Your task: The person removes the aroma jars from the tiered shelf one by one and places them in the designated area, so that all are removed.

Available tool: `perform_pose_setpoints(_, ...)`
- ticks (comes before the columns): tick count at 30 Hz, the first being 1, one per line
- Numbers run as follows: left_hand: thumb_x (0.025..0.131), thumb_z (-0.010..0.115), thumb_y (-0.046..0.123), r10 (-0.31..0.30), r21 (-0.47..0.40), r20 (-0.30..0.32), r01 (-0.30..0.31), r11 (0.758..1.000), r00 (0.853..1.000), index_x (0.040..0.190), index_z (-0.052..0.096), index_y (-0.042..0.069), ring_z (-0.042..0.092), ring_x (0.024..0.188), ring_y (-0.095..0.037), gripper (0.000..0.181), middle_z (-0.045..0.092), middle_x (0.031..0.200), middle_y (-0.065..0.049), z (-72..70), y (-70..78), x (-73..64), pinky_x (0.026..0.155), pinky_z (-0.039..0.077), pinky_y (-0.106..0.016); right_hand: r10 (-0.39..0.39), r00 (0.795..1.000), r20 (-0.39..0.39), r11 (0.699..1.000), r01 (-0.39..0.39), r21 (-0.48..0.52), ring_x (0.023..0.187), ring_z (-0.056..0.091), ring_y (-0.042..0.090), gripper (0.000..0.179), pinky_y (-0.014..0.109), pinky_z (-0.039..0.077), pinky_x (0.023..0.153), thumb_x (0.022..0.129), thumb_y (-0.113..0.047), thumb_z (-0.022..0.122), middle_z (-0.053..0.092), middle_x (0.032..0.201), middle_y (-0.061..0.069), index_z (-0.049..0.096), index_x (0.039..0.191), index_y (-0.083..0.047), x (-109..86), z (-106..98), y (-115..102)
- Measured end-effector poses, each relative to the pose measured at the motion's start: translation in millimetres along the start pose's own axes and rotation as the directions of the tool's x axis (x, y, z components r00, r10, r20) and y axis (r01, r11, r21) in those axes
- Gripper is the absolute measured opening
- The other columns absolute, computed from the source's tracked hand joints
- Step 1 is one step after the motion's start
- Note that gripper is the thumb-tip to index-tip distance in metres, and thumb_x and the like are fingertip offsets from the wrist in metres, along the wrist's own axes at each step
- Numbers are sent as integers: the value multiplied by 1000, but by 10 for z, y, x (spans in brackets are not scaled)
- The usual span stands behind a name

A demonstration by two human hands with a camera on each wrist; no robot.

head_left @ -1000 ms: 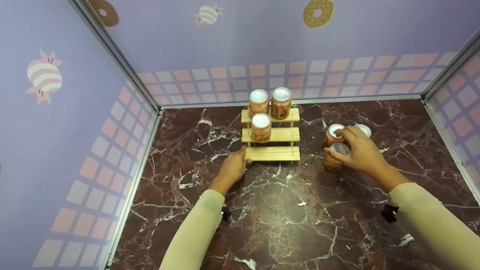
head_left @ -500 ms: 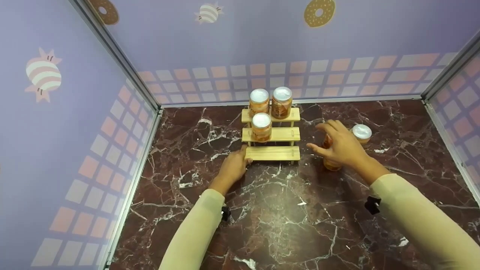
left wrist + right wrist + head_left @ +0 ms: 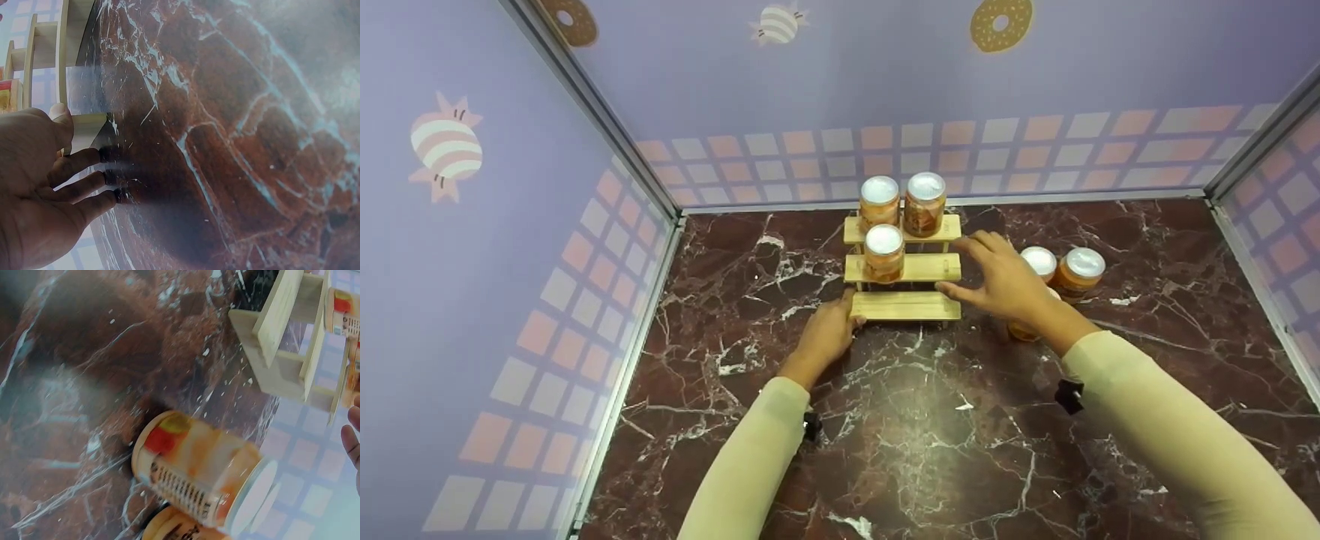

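A three-step wooden display rack [image 3: 906,306] stands near the back wall. My left hand [image 3: 823,334] grips the left end of its lowest step; in the left wrist view the thumb [image 3: 62,121] lies against the wood. Two orange-labelled cans [image 3: 925,206] with silvery lids stand on the top step, and one can [image 3: 883,255] is on the left of the middle step. Spread and holding nothing, my right hand [image 3: 1005,281] is at the rack's right end, its fingertips by the middle step; whether they touch it I cannot tell.
Right of the rack, more cans stand on the dark marble tabletop [image 3: 930,420]: one at the right [image 3: 1080,271], one beside it [image 3: 1039,261], and a nearer can [image 3: 202,469] partly behind my right hand in the head view. Purple patterned walls [image 3: 825,90] enclose the table.
My right hand has moved left, from over the cans at the right to the rack's right end, carrying nothing. The left hand has stayed on the rack.
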State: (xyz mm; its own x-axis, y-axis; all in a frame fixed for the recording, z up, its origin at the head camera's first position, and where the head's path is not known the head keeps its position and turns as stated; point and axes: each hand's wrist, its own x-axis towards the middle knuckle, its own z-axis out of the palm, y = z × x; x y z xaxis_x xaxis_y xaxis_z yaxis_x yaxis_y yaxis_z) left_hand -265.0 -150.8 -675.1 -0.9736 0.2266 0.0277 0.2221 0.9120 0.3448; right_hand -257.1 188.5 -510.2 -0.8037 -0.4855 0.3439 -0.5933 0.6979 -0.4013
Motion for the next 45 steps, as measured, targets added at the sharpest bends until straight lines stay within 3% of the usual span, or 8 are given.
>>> perform_pose_setpoints(7, 108, 68, 47, 27, 1, -21, -27, 1000, 999, 165, 48, 10, 73, 126, -43, 71, 76, 139, -18, 23, -37, 10, 111, 59, -57, 77, 995, 63, 997, -77, -4, 119, 61, 37, 78, 59, 59, 99, 97, -57, 82, 61, 137, 18, 60, 153, -7, 99, 67, -151)
perform_pose_setpoints(11, 108, 68, 46, 51, 3, -42, -51, 999, 998, 163, 50, 9, 75, 122, -43, 69, 77, 136, -19, 28, -53, 19, 107, 61, -57, 97, 992, 81, 995, -99, 23, 132, 61, 39, 79, 63, 57, 109, 97, -59, 80, 59, 148, 17, 57, 157, -12, 170, 102, -216)
perform_pose_setpoints(17, 108, 69, 47, 31, -9, -10, -31, 999, 999, 165, 49, 11, 73, 128, -41, 70, 74, 142, -18, 21, -46, 41, 113, 59, -55, 82, 993, 81, 996, -85, 36, 133, 62, 42, 80, 64, 55, 112, 98, -57, 81, 60, 146, 19, 57, 157, -8, 267, 179, -264)
perform_pose_setpoints(28, 110, 68, 44, -4, -49, 30, 5, 999, 1000, 167, 47, 11, 73, 128, -42, 70, 73, 144, -19, -32, -25, 71, 113, 59, -55, 112, 989, 94, 993, -116, 36, 148, 56, 48, 84, 66, 49, 121, 98, -54, 82, 52, 162, 24, 53, 159, -4, 404, 270, -354)
perform_pose_setpoints(33, 108, 71, 43, -16, -71, 23, 18, 997, 1000, 166, 48, 9, 72, 128, -45, 71, 73, 144, -20, -149, 67, 9, 113, 58, -57, 119, 990, 79, 992, -122, 29, 138, 62, 46, 85, 62, 54, 115, 98, -55, 81, 56, 154, 24, 53, 157, -1, 469, 304, -416)
perform_pose_setpoints(37, 108, 72, 39, 2, -76, 7, -1, 997, 1000, 163, 50, 7, 74, 124, -44, 68, 76, 138, -19, -137, 67, 4, 109, 60, -58, 128, 989, 68, 991, -131, 32, 126, 66, 44, 84, 61, 59, 107, 98, -55, 81, 58, 146, 23, 54, 155, 0, 507, 333, -455)
perform_pose_setpoints(39, 107, 73, 39, 12, -81, 7, -12, 997, 1000, 162, 51, 8, 75, 121, -45, 66, 77, 134, -18, -33, 1, 42, 107, 60, -59, 134, 988, 70, 990, -137, 33, 125, 66, 43, 83, 61, 59, 107, 98, -54, 82, 58, 145, 23, 54, 156, -1, 520, 350, -466)
perform_pose_setpoints(45, 107, 74, 40, 20, -35, -5, -20, 999, 1000, 159, 54, 10, 76, 116, -42, 63, 79, 126, -15, -21, -2, 47, 103, 62, -57, 146, 988, 60, 987, -149, 57, 126, 65, 44, 83, 62, 58, 108, 99, -51, 82, 58, 145, 23, 53, 156, 1, 581, 390, -493)
